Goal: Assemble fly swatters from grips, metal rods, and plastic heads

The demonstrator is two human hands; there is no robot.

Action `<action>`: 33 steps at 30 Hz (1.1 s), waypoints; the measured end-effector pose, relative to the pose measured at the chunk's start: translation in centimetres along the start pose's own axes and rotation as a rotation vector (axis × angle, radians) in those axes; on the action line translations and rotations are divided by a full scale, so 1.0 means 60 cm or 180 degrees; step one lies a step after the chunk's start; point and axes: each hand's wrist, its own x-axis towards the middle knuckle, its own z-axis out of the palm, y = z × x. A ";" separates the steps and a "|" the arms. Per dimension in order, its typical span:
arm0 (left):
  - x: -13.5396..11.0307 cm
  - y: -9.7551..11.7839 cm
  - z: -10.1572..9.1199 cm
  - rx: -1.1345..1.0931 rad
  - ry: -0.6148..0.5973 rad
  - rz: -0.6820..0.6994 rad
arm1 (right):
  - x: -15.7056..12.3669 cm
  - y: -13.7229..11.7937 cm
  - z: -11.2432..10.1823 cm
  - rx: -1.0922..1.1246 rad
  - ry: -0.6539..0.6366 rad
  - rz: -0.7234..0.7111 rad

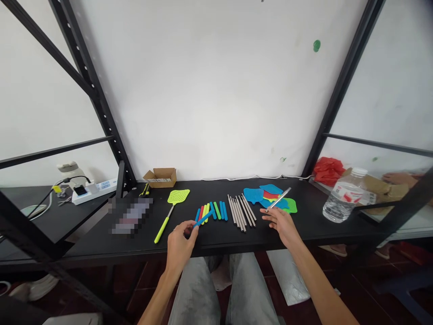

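Between the thumb and fingers of my left hand (182, 237) is a blue plastic handle (204, 218), tilted up to the right. My right hand (280, 222) pinches a thin silver metal rod (280, 198), slanting up to the right. Under the blue handle lies a row of coloured handles (217, 211) in blue, red, yellow and green. Several metal rods (241, 212) lie side by side between my hands. Behind my right hand sits a pile of fly swatter heads (253, 195), blue, red and green. A whole yellow-green fly swatter (172, 212) rests left of my left hand.
A small cardboard box (161, 178) stands against the wall, with a black and yellow tool (145, 189) nearby. A large plastic bottle (345, 196) and a red bag (328, 170) are at the right. Black shelf posts (333, 90) flank the table. A power strip (96, 189) lies far left.
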 end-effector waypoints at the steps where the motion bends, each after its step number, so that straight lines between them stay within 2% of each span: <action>1: -0.003 0.004 0.005 -0.0016 -0.0027 0.0069 | 0.000 0.001 0.001 0.0015 0.0029 -0.0005; 4: -0.012 0.013 0.017 -0.0071 -0.0150 0.0351 | 0.002 0.002 0.001 0.0208 0.0120 -0.0082; 7: -0.019 0.016 0.024 -0.0049 -0.0243 0.0606 | 0.002 0.001 0.000 0.0404 -0.0009 -0.0196; 11: -0.023 0.013 0.026 0.0096 -0.0314 0.0782 | -0.001 0.002 0.003 0.0246 -0.0234 -0.0268; 16: -0.026 0.010 0.029 0.0337 -0.0393 0.0972 | -0.007 0.004 0.012 0.0075 -0.0275 -0.0314; 22: -0.027 0.008 0.031 0.0501 -0.0436 0.1020 | -0.018 -0.006 0.023 0.0047 -0.0532 -0.0046; 29: -0.023 0.010 0.030 0.0550 -0.0467 0.1052 | -0.017 0.012 0.034 0.0079 -0.0397 -0.0593; 33: -0.023 0.007 0.031 0.0594 -0.0479 0.1063 | -0.022 0.007 0.037 0.0128 -0.0497 -0.0512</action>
